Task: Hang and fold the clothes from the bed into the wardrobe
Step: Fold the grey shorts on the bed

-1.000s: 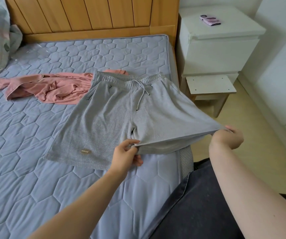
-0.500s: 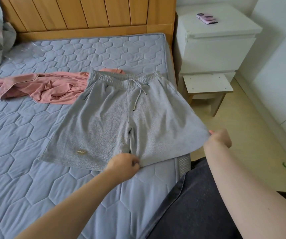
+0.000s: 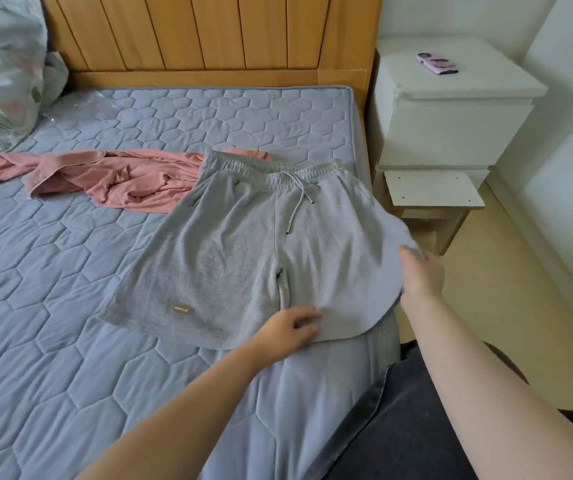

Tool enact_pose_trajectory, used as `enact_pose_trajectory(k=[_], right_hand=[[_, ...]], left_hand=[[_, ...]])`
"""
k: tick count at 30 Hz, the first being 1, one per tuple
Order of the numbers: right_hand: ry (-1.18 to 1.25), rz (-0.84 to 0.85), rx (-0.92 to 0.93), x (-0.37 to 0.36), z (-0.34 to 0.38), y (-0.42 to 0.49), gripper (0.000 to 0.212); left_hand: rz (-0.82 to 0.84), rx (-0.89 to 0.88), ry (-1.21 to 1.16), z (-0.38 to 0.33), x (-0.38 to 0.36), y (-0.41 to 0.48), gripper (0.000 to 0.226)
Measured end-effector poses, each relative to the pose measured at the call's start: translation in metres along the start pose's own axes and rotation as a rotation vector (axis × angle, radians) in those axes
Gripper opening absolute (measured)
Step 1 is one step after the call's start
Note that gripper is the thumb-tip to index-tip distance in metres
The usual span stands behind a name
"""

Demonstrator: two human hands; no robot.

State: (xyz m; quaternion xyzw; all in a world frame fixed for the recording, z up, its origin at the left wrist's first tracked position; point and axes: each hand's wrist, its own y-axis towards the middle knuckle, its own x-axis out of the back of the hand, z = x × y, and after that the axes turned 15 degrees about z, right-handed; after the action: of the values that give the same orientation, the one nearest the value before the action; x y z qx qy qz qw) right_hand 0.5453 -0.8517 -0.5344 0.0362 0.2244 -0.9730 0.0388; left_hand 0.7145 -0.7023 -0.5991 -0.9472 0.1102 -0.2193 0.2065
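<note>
Your left hand (image 3: 292, 323) lay flat on the near hem of the shorts (image 3: 236, 258), your right hand (image 3: 420, 273) gripping their side edge. Nothing looked folded yet; a pink top (image 3: 122, 181) waited beyond your hands on the bed (image 3: 53, 289).
</note>
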Motion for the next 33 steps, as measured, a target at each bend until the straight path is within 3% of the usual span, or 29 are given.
enact_pose_trajectory(k=[3, 6, 10, 12, 13, 16, 22, 25, 28, 30, 33], right_hand=[[-0.297, 0.145, 0.189, -0.054, 0.021, -0.02, 0.016], [-0.493, 0.369, 0.365, -0.13, 0.031, -0.045, 0.019], [-0.697, 0.881, 0.394, -0.224, 0.004, -0.09, 0.016], [-0.769, 1.107, 0.268, -0.237, -0.024, -0.1, 0.04], [-0.81, 1.136, 0.247, -0.232, -0.038, -0.1, 0.046], [-1.024, 0.953, 0.392, -0.193, -0.076, -0.08, 0.044], [-1.41, 0.802, 0.513, -0.141, -0.123, -0.057, 0.053], [-1.548, 0.713, 0.588, -0.145, -0.123, -0.056, 0.04], [-1.743, 0.662, 0.626, -0.153, -0.11, -0.059, 0.03], [-1.717, 0.568, 0.677, -0.159, -0.093, -0.063, 0.015], [-1.346, 0.495, 0.874, -0.17, -0.068, -0.069, 0.012]], left_hand=[[-0.299, -0.044, -0.642, -0.001, 0.036, -0.017, 0.025], [-0.373, -0.153, -1.175, 0.018, 0.081, -0.04, 0.025], [-0.508, -0.243, -1.602, 0.063, 0.113, -0.07, 0.04], [-0.531, -0.27, -1.712, 0.086, 0.116, -0.079, 0.056], [-0.528, -0.258, -1.737, 0.096, 0.117, -0.082, 0.064], [-0.53, -0.144, -1.712, 0.109, 0.121, -0.086, 0.073], [-0.765, 0.146, -1.456, 0.081, 0.146, -0.065, 0.043], [-0.824, 0.294, -1.34, 0.075, 0.159, -0.055, 0.047], [-0.859, 0.275, -1.266, 0.073, 0.17, -0.051, 0.034], [-0.885, 0.22, -1.191, 0.066, 0.182, -0.055, 0.022], [-0.927, 0.143, -1.12, 0.057, 0.206, -0.076, 0.006]])
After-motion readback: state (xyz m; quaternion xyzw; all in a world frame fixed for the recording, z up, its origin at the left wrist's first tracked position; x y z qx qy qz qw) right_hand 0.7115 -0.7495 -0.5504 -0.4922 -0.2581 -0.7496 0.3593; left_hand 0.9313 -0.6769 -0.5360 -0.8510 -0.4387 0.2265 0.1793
